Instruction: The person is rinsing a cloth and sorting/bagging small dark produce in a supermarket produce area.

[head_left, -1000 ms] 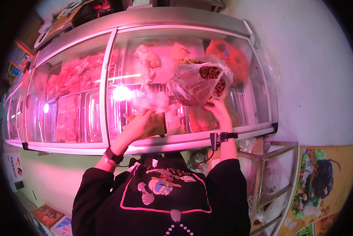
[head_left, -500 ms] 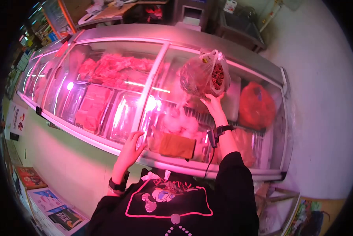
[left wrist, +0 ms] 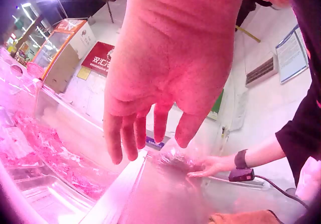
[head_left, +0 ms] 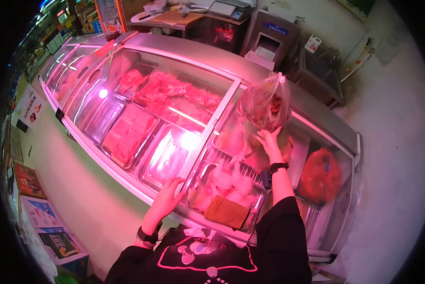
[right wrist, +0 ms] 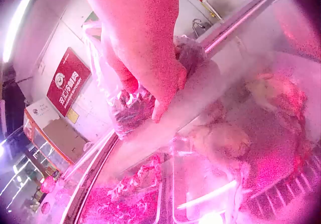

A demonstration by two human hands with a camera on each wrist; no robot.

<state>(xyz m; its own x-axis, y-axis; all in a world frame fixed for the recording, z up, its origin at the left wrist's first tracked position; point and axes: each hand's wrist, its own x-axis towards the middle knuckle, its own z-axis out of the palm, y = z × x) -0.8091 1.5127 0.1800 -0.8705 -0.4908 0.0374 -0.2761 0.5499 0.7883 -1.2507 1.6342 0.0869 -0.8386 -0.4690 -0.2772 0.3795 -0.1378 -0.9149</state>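
Observation:
In the head view, my right hand (head_left: 270, 144) has its fingers spread against the near underside of a clear plastic bag (head_left: 262, 106) with dark red dried bits, over the far side of the glass-topped case. The right wrist view shows my right hand (right wrist: 145, 48) against the crumpled bag (right wrist: 131, 114), some fingertips hidden. My left hand (head_left: 166, 198), empty with loose fingers, is at the case's front edge beside the divider. In the left wrist view, the left hand's fingers (left wrist: 130, 136) hang down over the glass. A brown rectangular item (head_left: 227, 212) lies between the hands.
Under the glass are trays of red meat (head_left: 174, 97), meat slabs (head_left: 129, 135), pale poultry (head_left: 231, 182) and a red bag (head_left: 321, 175). Behind the case stand a wooden counter (head_left: 177, 18), a metal machine (head_left: 271, 35) and a sink (head_left: 319, 68). A wall is at right.
My left hand has let go of the brown item and moved left to the case's front edge. The bag and right hand have moved toward the far side. The head view has turned.

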